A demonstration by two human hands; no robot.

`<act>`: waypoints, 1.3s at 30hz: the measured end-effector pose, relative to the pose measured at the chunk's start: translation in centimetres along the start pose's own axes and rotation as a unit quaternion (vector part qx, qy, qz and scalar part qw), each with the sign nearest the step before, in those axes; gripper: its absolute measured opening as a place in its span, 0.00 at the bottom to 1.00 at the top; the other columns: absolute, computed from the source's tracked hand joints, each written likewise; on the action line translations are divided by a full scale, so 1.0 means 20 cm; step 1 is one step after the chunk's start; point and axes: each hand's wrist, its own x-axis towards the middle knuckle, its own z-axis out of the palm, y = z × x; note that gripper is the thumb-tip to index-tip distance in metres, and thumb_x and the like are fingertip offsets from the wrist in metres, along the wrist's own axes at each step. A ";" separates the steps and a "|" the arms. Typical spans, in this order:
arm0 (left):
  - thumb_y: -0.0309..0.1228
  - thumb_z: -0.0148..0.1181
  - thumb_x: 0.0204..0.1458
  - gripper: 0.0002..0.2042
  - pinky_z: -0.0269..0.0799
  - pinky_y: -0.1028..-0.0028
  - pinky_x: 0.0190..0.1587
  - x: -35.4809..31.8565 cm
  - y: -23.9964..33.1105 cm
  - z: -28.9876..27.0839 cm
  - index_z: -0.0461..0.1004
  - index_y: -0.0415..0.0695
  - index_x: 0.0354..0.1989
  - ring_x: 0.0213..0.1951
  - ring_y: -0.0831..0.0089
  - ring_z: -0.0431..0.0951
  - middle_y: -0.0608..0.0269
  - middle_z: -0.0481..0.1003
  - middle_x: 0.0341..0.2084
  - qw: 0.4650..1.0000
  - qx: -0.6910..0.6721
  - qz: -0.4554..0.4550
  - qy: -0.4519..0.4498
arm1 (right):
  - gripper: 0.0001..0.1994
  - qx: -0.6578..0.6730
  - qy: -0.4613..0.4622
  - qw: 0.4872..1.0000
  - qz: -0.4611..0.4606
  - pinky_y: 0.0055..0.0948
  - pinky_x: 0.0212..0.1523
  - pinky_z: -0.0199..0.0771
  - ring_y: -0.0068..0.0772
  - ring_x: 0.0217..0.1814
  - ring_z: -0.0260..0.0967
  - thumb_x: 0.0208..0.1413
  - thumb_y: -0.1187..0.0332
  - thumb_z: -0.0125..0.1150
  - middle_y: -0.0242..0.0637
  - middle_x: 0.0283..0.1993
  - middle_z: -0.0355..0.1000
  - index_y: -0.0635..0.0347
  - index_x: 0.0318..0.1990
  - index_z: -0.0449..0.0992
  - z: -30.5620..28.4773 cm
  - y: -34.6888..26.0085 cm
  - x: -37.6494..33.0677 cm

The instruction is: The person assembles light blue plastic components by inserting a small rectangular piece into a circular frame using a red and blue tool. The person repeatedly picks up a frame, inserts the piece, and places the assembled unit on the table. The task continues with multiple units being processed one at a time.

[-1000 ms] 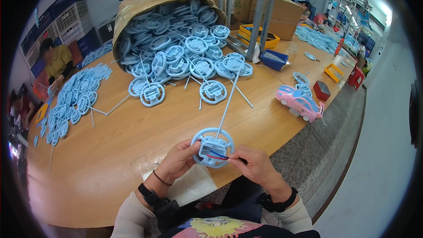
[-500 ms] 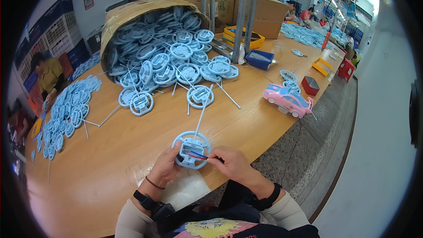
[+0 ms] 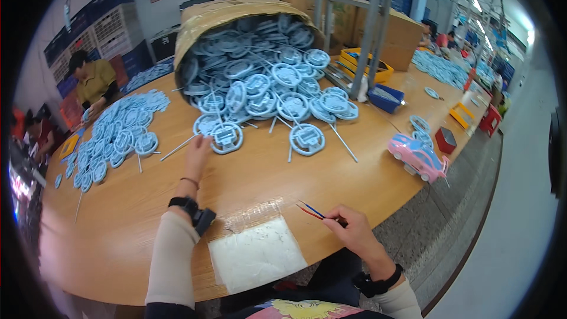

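Note:
My left hand (image 3: 197, 146) stretches forward across the wooden table (image 3: 248, 180), its fingers touching a light-blue round plastic ring part with a stem (image 3: 226, 137) at the near edge of the pile. My right hand (image 3: 349, 228) rests at the table's near edge, closed on thin red and blue wires (image 3: 311, 210). Many such ring parts (image 3: 266, 82) spill out of a tipped cardboard drum (image 3: 227, 15). A clear plastic sheet (image 3: 257, 254) lies in front of me.
A second heap of blue parts (image 3: 112, 136) lies at the left, where another person (image 3: 94, 82) sits. A pink toy car (image 3: 418, 157) stands at the right near small red and yellow boxes. A metal rack (image 3: 369, 23), blue tray and cardboard boxes stand behind.
Both hands held a blue ring part near me; now that part is gone from them. My left hand has reached forward to the pile, and my right hand stays back holding the wires.

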 end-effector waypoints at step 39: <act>0.37 0.51 0.56 0.15 0.72 0.73 0.41 -0.94 0.47 0.26 0.70 0.37 0.44 0.36 0.77 0.74 0.64 0.74 0.34 0.819 -0.364 -0.203 -0.395 | 0.03 -0.072 -0.086 0.985 -0.131 0.29 0.27 0.66 0.38 0.27 0.68 0.46 0.73 0.59 0.38 0.26 0.70 0.60 0.28 0.72 -0.07 -0.15 0.05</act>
